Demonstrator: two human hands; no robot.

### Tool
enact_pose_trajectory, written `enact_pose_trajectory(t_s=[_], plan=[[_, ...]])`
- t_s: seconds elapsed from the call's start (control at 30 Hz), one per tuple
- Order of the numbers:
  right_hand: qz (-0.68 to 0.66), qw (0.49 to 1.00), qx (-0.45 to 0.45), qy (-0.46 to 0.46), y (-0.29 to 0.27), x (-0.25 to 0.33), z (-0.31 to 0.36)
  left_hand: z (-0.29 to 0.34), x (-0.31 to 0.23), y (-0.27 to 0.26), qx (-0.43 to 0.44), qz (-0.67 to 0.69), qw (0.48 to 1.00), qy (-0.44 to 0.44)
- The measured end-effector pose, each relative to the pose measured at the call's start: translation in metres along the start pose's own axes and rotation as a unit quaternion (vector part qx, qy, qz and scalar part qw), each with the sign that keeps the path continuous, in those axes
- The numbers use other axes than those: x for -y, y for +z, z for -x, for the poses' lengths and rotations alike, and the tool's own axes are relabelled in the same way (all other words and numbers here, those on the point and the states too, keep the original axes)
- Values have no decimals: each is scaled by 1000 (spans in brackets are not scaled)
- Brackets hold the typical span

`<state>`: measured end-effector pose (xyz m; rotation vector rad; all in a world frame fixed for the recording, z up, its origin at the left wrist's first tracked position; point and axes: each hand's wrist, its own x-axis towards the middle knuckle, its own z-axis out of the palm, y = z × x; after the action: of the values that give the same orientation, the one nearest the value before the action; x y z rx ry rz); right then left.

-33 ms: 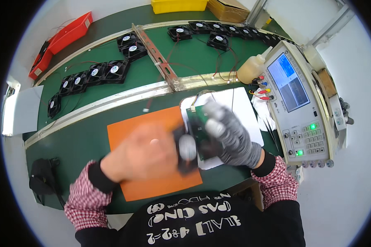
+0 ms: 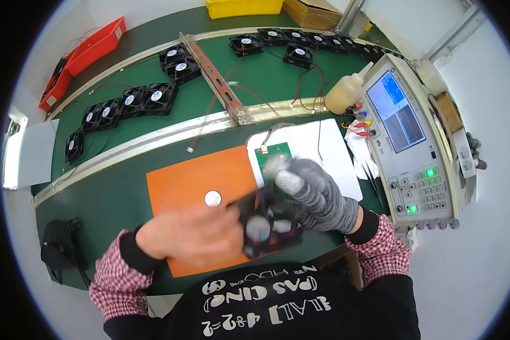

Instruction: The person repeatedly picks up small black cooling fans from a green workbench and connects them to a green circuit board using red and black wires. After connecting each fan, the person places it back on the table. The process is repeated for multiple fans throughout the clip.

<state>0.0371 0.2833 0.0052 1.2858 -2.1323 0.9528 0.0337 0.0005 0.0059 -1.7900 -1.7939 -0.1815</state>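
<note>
A black square cooling fan [image 2: 259, 228] with a pale round hub is held close in front of me, blurred by motion. My right hand [image 2: 317, 190], in a grey knit glove, is closed on its right side. My left hand [image 2: 192, 235] is bare and smeared by motion, beside the fan's left edge; whether it grips is unclear. Under them lies an orange sheet [image 2: 181, 181] bearing a small white round disc [image 2: 212, 198]. A green circuit board [image 2: 275, 153] with a wired connector sits on a white sheet [image 2: 337, 150], partly hidden by my right hand.
More black fans [image 2: 157, 99] stand beyond a metal rail [image 2: 147, 140]. On the right are a bench instrument [image 2: 405, 130] with a lit screen, a plastic bottle [image 2: 344, 95] and tweezers [image 2: 373, 182]. Red bins [image 2: 99, 48] and a yellow bin [image 2: 243, 8] sit at the back.
The fan has shifted toward me and turned. My left hand has moved nearer my body, baring more of the white disc. My right hand has come slightly left and down.
</note>
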Motion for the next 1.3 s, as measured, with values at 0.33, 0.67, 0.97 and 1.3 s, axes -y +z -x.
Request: enact_pose_trajectory(t_s=[0.33, 0.67, 0.97, 1.3], plan=[[85, 964, 9, 251, -5, -38, 25, 55, 16, -32, -130, -162, 878, -431], [-88, 950, -22, 299, 12, -50, 32, -5, -14, -12, 39, 184, 892, -411], [-128, 937, -4, 325, 11, -47, 29, -10, -18, -19, 9, 10, 953, -304], [-100, 958, -1, 267, 9, -48, 30, -29, -29, -91, -10, 176, 951, -253]])
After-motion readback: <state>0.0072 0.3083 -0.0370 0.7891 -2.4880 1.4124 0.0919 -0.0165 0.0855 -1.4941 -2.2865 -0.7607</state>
